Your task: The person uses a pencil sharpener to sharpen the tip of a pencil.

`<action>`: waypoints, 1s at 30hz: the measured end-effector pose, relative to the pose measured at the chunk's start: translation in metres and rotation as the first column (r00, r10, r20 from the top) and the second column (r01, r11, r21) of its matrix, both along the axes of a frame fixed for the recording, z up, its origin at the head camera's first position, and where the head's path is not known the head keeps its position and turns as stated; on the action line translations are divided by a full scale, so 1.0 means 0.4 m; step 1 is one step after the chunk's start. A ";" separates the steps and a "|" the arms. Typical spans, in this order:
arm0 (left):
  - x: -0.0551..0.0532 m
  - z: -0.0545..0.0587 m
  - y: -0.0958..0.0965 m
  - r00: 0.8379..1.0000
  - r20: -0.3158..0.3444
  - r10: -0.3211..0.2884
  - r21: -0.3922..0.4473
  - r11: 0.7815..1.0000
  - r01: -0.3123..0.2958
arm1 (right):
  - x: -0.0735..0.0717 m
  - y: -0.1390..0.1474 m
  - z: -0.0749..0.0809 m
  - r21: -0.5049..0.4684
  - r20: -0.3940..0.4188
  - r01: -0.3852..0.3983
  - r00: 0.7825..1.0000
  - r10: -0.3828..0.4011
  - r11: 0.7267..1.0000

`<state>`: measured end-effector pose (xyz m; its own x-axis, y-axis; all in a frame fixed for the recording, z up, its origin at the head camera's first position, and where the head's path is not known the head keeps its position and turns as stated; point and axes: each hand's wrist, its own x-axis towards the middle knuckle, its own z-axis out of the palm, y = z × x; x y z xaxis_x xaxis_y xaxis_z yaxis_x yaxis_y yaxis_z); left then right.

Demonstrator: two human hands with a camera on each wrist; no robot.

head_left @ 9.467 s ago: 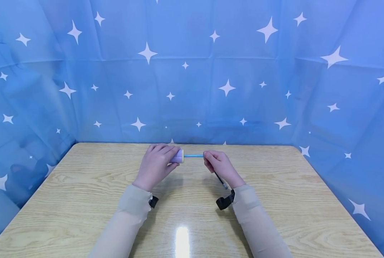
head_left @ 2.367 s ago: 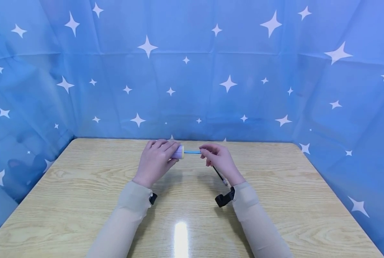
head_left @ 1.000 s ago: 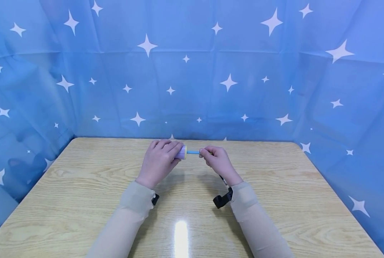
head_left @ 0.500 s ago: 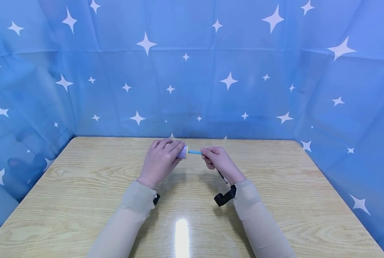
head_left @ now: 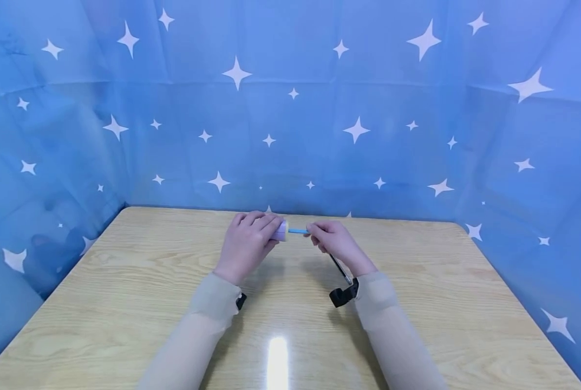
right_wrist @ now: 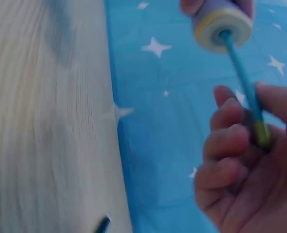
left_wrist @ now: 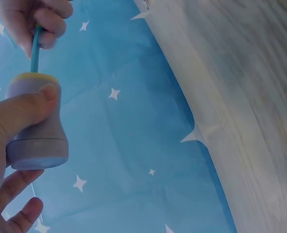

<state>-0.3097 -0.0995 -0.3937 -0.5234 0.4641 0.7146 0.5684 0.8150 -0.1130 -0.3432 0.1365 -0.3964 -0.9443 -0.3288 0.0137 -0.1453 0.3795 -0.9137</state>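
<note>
My left hand [head_left: 248, 242] grips a purple pencil sharpener [head_left: 280, 231] with a yellow rim, held sideways above the table. In the left wrist view the thumb lies along the sharpener [left_wrist: 39, 124]. A blue pencil [head_left: 297, 231] sticks into its opening, which faces right. My right hand [head_left: 333, 238] pinches the pencil near its outer end. The right wrist view shows this pencil's [right_wrist: 244, 77] yellow-green end close to the palm. How far the pencil reaches inside is hidden.
The wooden table [head_left: 149, 292] stretches around both arms. A thin dark stick [head_left: 341, 269] appears below the right hand; whether it touches the table is unclear. Blue star-patterned cloth [head_left: 290, 108] hangs behind and at the sides. Black wrist cameras [head_left: 344, 295] sit on the sleeves.
Less of the pencil shows between sharpener and right hand than 9.5 s ago. The right fingers loosened around 2.4 s ago, then pinched again. The head view has shifted slightly.
</note>
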 end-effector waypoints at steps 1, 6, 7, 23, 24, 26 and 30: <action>-0.002 0.002 -0.001 1.000 0.005 0.003 0.009 1.000 -0.003 | -0.002 0.001 0.001 0.026 -0.048 0.003 0.999 -0.002 1.000; -0.004 0.004 -0.012 1.000 0.024 0.006 0.043 0.999 -0.007 | -0.004 0.007 -0.007 0.003 -0.188 -0.026 0.982 0.026 1.000; -0.003 0.003 -0.015 0.999 0.032 0.003 0.046 0.999 -0.004 | -0.002 0.008 -0.010 -0.008 -0.196 -0.031 0.980 0.029 0.999; -0.002 0.004 0.002 0.997 0.050 -0.055 0.058 0.997 0.052 | 0.013 0.037 -0.025 -0.005 -0.269 -0.049 0.962 0.045 0.999; -0.001 0.003 0.003 0.997 0.050 -0.055 0.055 0.997 0.052 | 0.014 0.037 -0.024 -0.011 -0.264 -0.052 0.963 0.047 0.999; -0.001 0.000 0.004 0.997 0.047 -0.053 0.051 0.997 0.051 | 0.015 0.037 -0.023 -0.026 -0.244 -0.061 0.968 0.053 0.998; -0.002 -0.004 0.005 0.998 0.026 -0.050 0.051 0.998 0.049 | 0.017 0.036 -0.023 -0.075 -0.181 -0.087 0.981 0.072 0.993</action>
